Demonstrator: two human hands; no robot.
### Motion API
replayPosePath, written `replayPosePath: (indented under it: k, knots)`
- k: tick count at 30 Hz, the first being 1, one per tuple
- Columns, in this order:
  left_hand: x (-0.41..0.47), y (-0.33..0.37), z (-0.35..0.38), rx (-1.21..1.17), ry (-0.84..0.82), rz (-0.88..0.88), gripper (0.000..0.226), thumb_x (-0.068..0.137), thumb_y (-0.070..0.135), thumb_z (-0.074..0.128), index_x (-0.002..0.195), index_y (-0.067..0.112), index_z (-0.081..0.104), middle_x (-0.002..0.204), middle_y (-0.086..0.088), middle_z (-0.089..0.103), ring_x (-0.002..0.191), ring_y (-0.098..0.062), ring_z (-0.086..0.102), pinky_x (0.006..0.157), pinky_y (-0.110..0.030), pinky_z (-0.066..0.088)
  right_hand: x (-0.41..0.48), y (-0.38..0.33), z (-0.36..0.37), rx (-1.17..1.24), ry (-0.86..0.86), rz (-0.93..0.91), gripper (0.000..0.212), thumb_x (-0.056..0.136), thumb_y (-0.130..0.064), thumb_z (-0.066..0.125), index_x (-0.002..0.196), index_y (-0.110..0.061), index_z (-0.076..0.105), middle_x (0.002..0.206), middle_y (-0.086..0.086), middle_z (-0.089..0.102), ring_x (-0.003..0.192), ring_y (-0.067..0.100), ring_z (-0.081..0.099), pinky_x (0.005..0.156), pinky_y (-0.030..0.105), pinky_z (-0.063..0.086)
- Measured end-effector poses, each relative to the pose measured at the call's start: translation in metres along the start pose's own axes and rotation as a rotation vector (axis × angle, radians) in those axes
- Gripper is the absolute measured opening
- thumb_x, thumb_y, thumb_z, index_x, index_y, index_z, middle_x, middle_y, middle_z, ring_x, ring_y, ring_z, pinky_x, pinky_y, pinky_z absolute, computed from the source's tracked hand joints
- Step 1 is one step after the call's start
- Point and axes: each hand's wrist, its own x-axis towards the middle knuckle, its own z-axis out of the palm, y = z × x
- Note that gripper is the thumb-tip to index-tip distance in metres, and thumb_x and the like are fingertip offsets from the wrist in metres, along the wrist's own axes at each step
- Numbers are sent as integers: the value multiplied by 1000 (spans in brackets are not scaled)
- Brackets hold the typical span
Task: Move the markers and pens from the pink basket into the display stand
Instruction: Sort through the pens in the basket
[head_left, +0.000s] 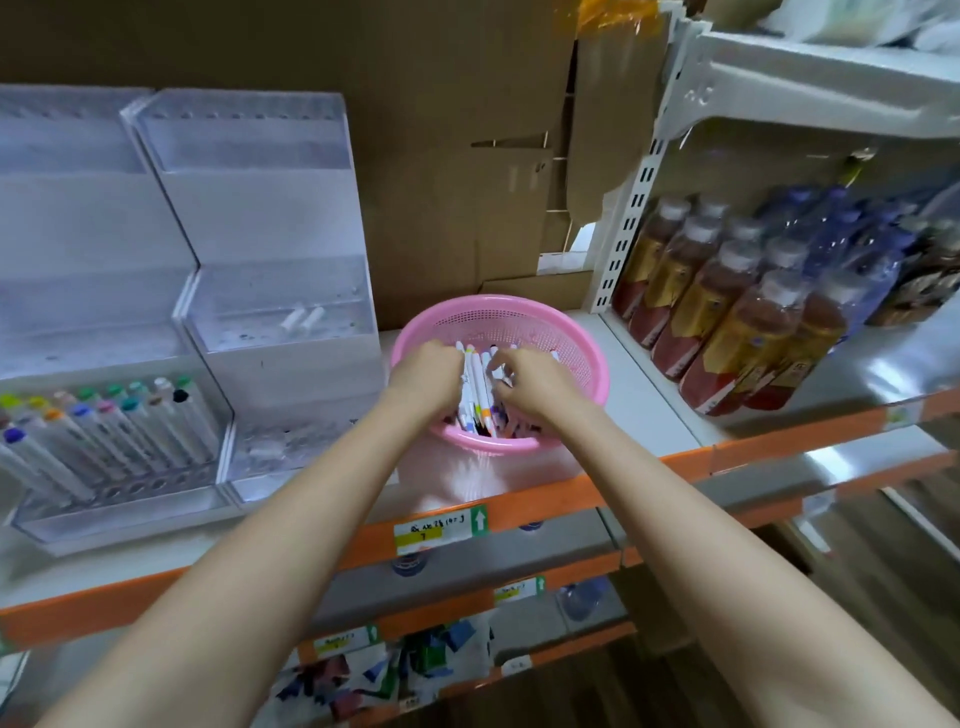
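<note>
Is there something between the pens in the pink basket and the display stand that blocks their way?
Nothing visible does. The left hand and right hand already grip the pens inside the pink basket. The display stand is just left of the basket on the same shelf, with no object between them.

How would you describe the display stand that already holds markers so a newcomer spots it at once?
On the shelf with the orange front edge, two clear stepped stands sit left of the pink basket. It is the far-left stand. Unlike its neighbour, its lowest tier holds rows of white markers with coloured caps.
</note>
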Motion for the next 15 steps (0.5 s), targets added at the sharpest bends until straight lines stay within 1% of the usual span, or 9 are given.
replayPosePath:
  k: [3,4,7,8,10,11,12,13,15]
  knots:
    - [6,5,2,27,14,-38,19,87,20,60,100,6,64,102,-13,64,94,-30,60,70,-34,42,10,0,2,-5,-10,18,27,88,-29,59,114,-21,60,113,6,62,108,28,56,93,46,45]
    - [7,6,1,46,16,-58,22,86,24,63,101,7,63,102,-12,65,94,-29,61,68,-34,41,13,0,2,1,-15,23,29,88,-31,60,115,-20,59,114,7,61,109,29,55,92,46,45]
    - [9,8,2,69,22,-99,27,86,28,65,104,8,60,101,-11,66,93,-29,62,66,-32,39,19,1,1,0,-3,56,31,89,-35,60,114,-16,58,114,6,59,109,28,55,84,40,45]
    - [9,8,2,53,35,-107,28,86,28,66,104,8,59,101,-12,66,93,-29,62,65,-32,39,21,1,1,-15,4,67,29,88,-36,60,109,-16,59,112,6,59,107,27,56,80,39,44]
    - [10,7,4,4,69,-117,31,85,29,68,105,8,57,102,-12,65,92,-30,62,65,-32,39,22,1,2,-44,21,87,22,84,-36,62,90,-15,59,104,5,56,101,27,56,73,36,41]
    - [10,6,5,-23,82,-122,31,85,29,68,106,8,57,102,-12,65,93,-30,62,65,-32,39,23,1,3,-53,29,95,21,80,-35,63,79,-15,55,100,5,54,100,28,56,71,36,39]
    - [10,6,5,-51,92,-132,32,85,28,69,106,8,57,102,-12,65,93,-30,62,65,-31,39,23,0,3,-60,31,101,24,77,-33,65,70,-16,49,97,5,51,99,28,55,72,37,38]
    - [10,5,6,-87,109,-144,30,85,27,68,105,7,58,101,-11,65,92,-29,61,65,-30,38,22,-1,4,-65,28,105,27,76,-32,65,67,-16,46,96,5,49,99,28,54,73,38,39]
    - [10,4,6,-164,152,-163,23,86,24,67,99,8,58,98,-11,65,88,-27,60,64,-30,36,21,-2,4,-64,32,108,24,77,-32,65,74,-15,49,102,6,51,101,28,52,82,41,40]
